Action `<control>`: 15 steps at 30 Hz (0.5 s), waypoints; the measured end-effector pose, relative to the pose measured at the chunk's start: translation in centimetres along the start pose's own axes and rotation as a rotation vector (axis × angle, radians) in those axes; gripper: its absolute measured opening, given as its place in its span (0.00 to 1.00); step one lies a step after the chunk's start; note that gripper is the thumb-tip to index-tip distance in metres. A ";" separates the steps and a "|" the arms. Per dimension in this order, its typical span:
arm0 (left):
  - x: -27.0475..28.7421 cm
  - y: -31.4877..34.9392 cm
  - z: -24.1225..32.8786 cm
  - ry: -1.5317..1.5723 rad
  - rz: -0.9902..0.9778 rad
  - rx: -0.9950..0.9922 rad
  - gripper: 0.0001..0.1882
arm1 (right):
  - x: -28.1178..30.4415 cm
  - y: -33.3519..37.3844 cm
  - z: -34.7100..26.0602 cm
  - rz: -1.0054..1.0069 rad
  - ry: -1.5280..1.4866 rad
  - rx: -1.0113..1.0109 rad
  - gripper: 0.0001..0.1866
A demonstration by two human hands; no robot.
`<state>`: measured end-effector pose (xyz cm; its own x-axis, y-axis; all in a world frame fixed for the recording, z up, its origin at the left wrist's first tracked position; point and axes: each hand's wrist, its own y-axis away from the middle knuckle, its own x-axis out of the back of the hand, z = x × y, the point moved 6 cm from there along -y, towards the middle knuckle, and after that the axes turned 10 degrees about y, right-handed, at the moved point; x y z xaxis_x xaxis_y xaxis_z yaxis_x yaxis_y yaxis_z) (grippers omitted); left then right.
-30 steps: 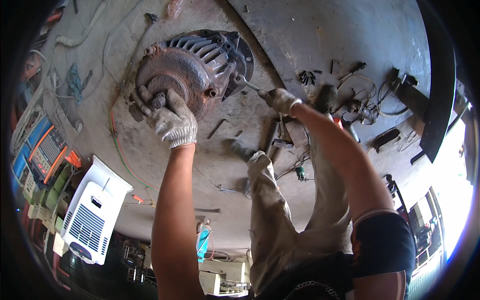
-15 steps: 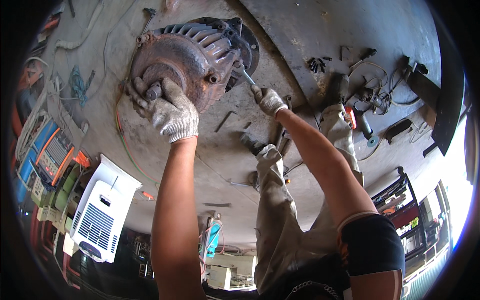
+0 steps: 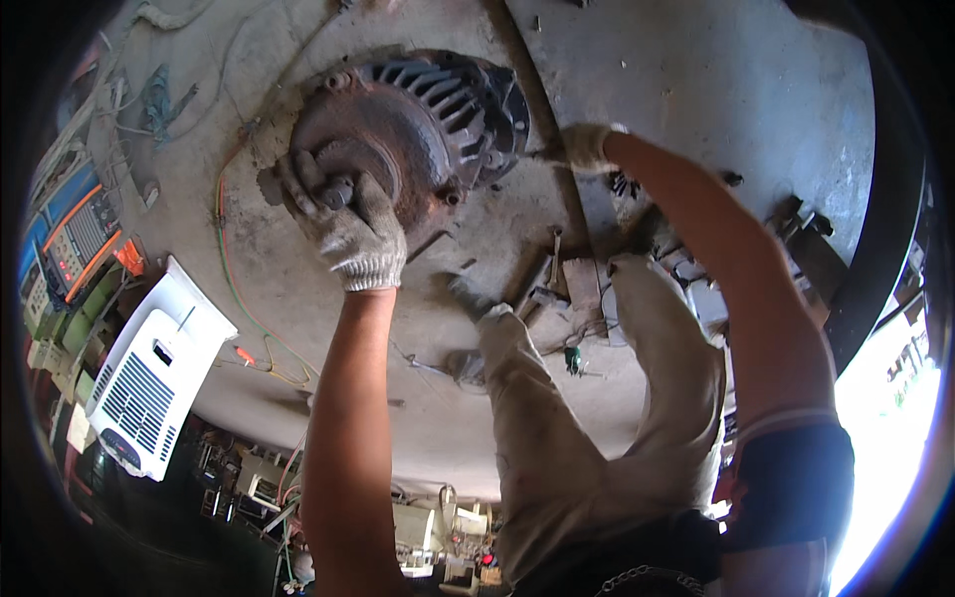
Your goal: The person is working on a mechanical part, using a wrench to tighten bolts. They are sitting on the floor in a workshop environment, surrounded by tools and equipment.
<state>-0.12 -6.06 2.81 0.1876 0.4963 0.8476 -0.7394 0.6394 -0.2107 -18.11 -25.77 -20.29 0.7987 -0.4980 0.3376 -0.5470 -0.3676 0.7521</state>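
A rusty, finned electric motor (image 3: 398, 129) lies on the floor in the upper middle. My left hand (image 3: 360, 231), in a grey knit glove, is closed around the stub of its shaft (image 3: 338, 191), thumb on one side and fingers on the other. To the right of the motor is my gloved right hand (image 3: 585, 149), its arm stretched out. Its fingers are curled around a slim metal tool (image 3: 537, 156) that reaches toward the bolted flange end (image 3: 507, 114). The tool's tip is too dark and small to make out.
A hex key (image 3: 428, 246) lies below the motor. A combination wrench (image 3: 555, 251) and other tools lie by my legs. At left are a white vented cover (image 3: 149, 383), an orange-edged instrument (image 3: 82, 239) and a red-green wire (image 3: 227, 259). A metal plate (image 3: 686, 90) covers floor at right.
My right hand has swung right and up, with the tool now lying nearly level instead of slanting. My left hand stays on the shaft stub. The whole view has shifted.
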 end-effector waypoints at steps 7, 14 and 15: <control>-0.2 0.0 0.4 -0.070 -0.077 0.050 0.24 | -11.0 3.6 -4.2 0.195 -0.558 -0.369 0.38; -0.4 0.3 0.3 -0.139 -0.098 0.034 0.28 | -15.2 -1.9 -11.2 0.470 -1.109 -0.461 0.39; -0.4 0.3 0.2 -0.139 -0.095 0.040 0.29 | -15.7 -2.6 -11.4 0.458 -1.160 -0.477 0.39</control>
<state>-0.53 -6.21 2.53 0.1688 0.3473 0.9225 -0.7481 0.6545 -0.1095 -26.33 -8.05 -21.08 -0.2361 -0.9647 0.1167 -0.3759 0.2014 0.9045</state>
